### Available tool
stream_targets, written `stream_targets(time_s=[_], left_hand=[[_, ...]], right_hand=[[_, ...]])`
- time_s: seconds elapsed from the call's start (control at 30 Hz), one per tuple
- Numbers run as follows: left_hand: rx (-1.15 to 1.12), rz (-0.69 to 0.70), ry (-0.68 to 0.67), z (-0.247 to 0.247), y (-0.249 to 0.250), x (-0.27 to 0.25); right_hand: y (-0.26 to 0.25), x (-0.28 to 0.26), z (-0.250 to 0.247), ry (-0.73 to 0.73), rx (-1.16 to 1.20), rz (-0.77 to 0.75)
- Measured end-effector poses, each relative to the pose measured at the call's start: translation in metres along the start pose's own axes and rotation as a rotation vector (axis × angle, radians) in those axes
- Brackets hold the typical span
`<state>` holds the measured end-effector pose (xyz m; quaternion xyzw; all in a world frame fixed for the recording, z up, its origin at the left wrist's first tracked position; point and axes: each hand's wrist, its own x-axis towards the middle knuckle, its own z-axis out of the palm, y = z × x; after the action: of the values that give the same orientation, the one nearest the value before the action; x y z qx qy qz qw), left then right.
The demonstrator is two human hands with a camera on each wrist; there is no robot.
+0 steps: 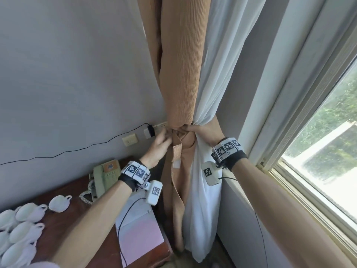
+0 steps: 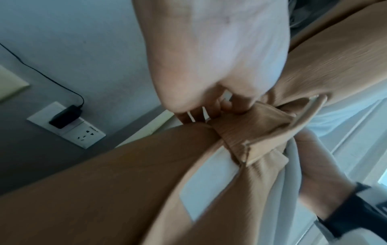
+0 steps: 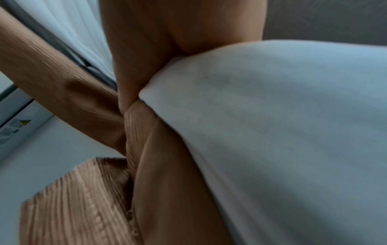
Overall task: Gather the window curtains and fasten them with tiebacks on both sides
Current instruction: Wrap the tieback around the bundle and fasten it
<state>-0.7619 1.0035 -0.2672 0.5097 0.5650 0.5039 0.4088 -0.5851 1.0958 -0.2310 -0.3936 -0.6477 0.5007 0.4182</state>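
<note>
A tan curtain (image 1: 181,74) and a white sheer curtain (image 1: 212,78) hang bunched together beside the window. A tan tieback (image 1: 180,135) is wrapped round them at the waist. Its loose end (image 1: 177,152), with a white patch (image 1: 176,163), dangles down the front. My left hand (image 1: 161,145) reaches in from the left, and its fingertips (image 2: 234,107) pinch the tieback's fold (image 2: 253,131). My right hand (image 1: 204,130) grips the gathered curtains from the right, thumb across the front. The right wrist view shows only sheer cloth (image 3: 272,132) and ribbed tan cloth (image 3: 71,203) close up.
A wooden table (image 1: 61,219) at lower left carries a green telephone (image 1: 105,176), several white cups (image 1: 23,233) and papers (image 1: 139,233). Wall sockets hold a black charger (image 1: 151,130) with a trailing cable. The window (image 1: 324,151) and its sill run along the right.
</note>
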Motion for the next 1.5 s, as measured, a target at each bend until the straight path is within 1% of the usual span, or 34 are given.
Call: stream_targets(time_s=[0.07,0.13,0.23,0.27,0.3,0.37,0.43,0.47,0.53,0.57,0.63,0.7,0.77,0.8,0.83,0.87,0.97,1.07,1.1,1.13,1.2,1.23,1.27,1.33,1.37,1.4,1.43,1.47,1.5], left_hand=[[-0.002,0.001,-0.124,-0.001,-0.002,-0.008],[0.044,0.007,-0.219,-0.003,-0.004,-0.012],[0.161,0.018,-0.29,0.0,-0.005,-0.018],[0.2,0.02,-0.277,0.004,-0.008,-0.02],[0.242,0.011,-0.224,0.01,-0.01,-0.022],[0.291,-0.038,0.004,0.029,-0.01,-0.024],[0.242,-0.057,0.215,0.051,-0.007,-0.024],[0.21,-0.044,0.291,0.063,-0.003,-0.024],[0.212,0.002,0.389,0.08,-0.002,-0.024],[0.23,0.025,0.396,0.086,-0.003,-0.025],[0.245,0.041,0.314,0.092,0.001,-0.031],[0.259,0.038,0.177,0.09,0.007,-0.037],[0.285,-0.025,0.035,0.087,0.01,-0.043],[0.291,-0.063,0.013,0.089,0.011,-0.043],[0.282,-0.078,0.034,0.094,0.01,-0.044],[0.28,-0.095,0.099,0.099,0.008,-0.044],[0.312,-0.194,0.358,0.118,-0.004,-0.04],[0.284,-0.141,0.616,0.131,-0.01,-0.03],[0.268,-0.118,0.698,0.13,-0.01,-0.03],[0.283,-0.107,0.752,0.131,-0.008,-0.029],[0.225,-0.1,0.779,0.129,0.002,-0.025],[0.115,-0.05,0.693,0.126,0.001,-0.025],[-0.032,-0.052,0.711,0.116,0.0,-0.031],[0.121,-0.186,0.894,0.104,-0.006,-0.034],[0.123,-0.144,0.838,0.091,-0.007,-0.043],[0.101,-0.107,0.687,0.083,-0.007,-0.038],[0.076,-0.11,0.628,0.077,0.005,-0.039],[0.031,-0.092,0.628,0.065,0.007,-0.044],[0.041,-0.069,0.621,0.048,0.006,-0.054]], right_hand=[[0.0,0.002,-0.006,-0.04,-0.002,-0.011],[-0.001,0.003,-0.01,-0.091,-0.008,-0.03],[-0.003,0.003,-0.014,-0.162,-0.029,-0.075],[-0.004,0.002,-0.014,-0.18,-0.03,-0.084],[-0.004,0.001,-0.013,-0.189,-0.033,-0.093],[-0.003,-0.002,-0.011,-0.215,-0.032,-0.096],[-0.006,-0.01,-0.007,-0.249,-0.03,-0.083],[-0.005,-0.013,-0.006,-0.283,-0.023,-0.078],[-0.006,-0.022,-0.006,-0.371,0.004,-0.086],[-0.007,-0.026,-0.008,-0.407,0.016,-0.078],[-0.009,-0.03,-0.015,-0.464,0.009,-0.064],[-0.006,-0.03,-0.021,-0.532,-0.002,-0.07],[-0.008,-0.03,-0.026,-0.582,0.003,-0.102],[-0.014,-0.031,-0.028,-0.611,-0.019,-0.124],[-0.017,-0.031,-0.028,-0.641,-0.043,-0.129],[-0.018,-0.03,-0.028,-0.675,-0.092,-0.142],[-0.024,-0.032,-0.026,-0.766,-0.175,-0.079],[-0.034,-0.036,-0.025,-0.83,-0.214,-0.105],[-0.029,-0.033,-0.023,-0.845,-0.205,-0.116],[-0.031,-0.034,-0.021,-0.85,-0.203,-0.119],[-0.034,-0.037,-0.02,-0.798,-0.214,-0.174],[-0.033,-0.036,-0.021,-0.8,-0.209,-0.192],[-0.033,-0.037,-0.023,-0.817,-0.19,-0.169],[-0.027,-0.036,-0.029,-0.861,-0.077,-0.072],[-0.022,-0.033,-0.034,-0.874,0.011,-0.02],[-0.019,-0.029,-0.038,-0.849,0.064,-0.009],[-0.015,-0.024,-0.041,-0.766,0.093,-0.013],[-0.014,-0.022,-0.043,-0.672,0.103,0.004],[-0.008,-0.018,-0.043,-0.564,0.178,0.056]])
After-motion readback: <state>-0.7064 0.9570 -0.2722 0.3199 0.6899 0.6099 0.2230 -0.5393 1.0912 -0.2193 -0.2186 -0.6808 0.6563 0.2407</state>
